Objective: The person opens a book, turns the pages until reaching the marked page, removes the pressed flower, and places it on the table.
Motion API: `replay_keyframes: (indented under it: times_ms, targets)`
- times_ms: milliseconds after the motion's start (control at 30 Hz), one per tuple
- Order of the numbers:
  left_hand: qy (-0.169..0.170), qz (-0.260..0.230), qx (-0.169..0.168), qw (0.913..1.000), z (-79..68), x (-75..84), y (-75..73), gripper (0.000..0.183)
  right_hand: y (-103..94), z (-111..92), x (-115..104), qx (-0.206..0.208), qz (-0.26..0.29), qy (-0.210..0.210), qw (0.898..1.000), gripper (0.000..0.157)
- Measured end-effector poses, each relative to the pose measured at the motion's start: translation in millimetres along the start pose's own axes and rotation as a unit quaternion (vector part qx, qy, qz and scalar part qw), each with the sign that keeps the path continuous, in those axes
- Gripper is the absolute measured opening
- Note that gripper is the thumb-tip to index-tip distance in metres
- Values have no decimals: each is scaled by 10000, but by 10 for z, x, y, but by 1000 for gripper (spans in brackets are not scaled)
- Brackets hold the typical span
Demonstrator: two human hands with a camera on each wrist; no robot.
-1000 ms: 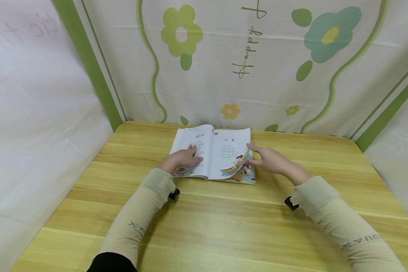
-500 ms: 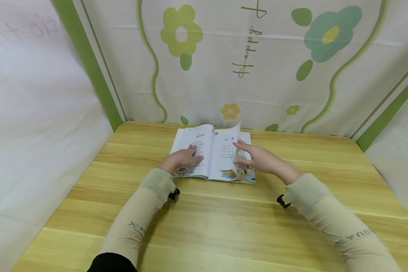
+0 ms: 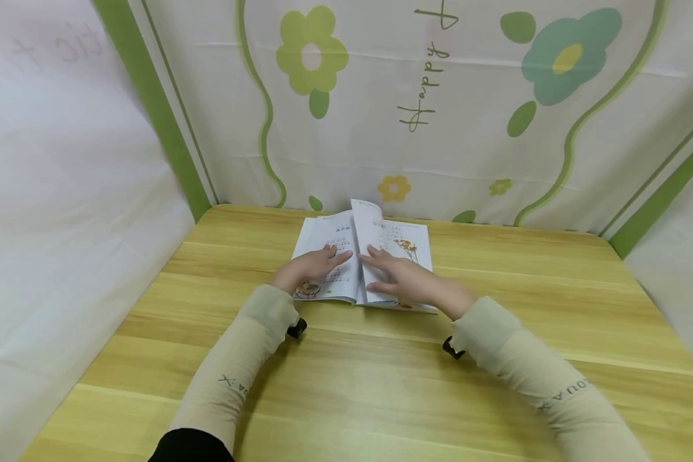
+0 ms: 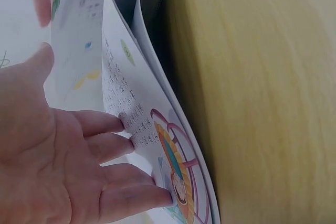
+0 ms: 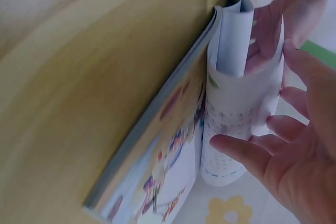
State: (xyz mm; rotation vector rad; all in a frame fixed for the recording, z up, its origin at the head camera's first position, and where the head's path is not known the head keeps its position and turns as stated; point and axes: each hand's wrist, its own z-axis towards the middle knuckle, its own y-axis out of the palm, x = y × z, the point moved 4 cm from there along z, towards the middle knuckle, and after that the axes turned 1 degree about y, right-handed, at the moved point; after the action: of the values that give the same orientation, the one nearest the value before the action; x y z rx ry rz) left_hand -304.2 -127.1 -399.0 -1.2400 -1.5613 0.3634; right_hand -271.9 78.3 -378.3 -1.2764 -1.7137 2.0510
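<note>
An open picture book (image 3: pixel 307 234) with printed text and coloured drawings lies at the far side of the wooden table. My left hand (image 3: pixel 312 269) rests on its left page, fingers extended; the left wrist view shows their tips against that page (image 4: pixel 118 51). One page (image 3: pixel 365 221) stands raised and bent near the spine. Against it lies my right hand (image 3: pixel 407 279), fingers mostly straight and spread. From the right wrist, the curled page (image 5: pixel 231 108) has the fingers and thumb along one face. Uncovered on the right is a page with orange flowers (image 3: pixel 405 246).
The wooden table (image 3: pixel 346 372) extends towards me and to both sides. A white curtain (image 3: pixel 352 147) with printed flowers hangs close behind the book, and more white cloth (image 3: pixel 81 192) borders the left side. Each wrist carries a small black device (image 3: pixel 453 348).
My right hand has moved left from the book's right edge, carrying the page up and over towards the spine. The left hand has stayed on the left page, its thumb shifting slightly.
</note>
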Motion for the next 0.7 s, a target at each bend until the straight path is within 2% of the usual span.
replay_keyframes:
  times_ms: [333,567,700]
  targets:
    - [9,11,116,9999,-21,11,-9,86,146,83,-103,-161,64,-316,9994,50]
    - [-46,-119,224,9997,-8,-16,-1,88,215,95,-120,-362,37,-547,9978,48]
    - [141,-351,218,9990,2,-25,6,85,223,94,-122,-423,-32,-550,9976,46]
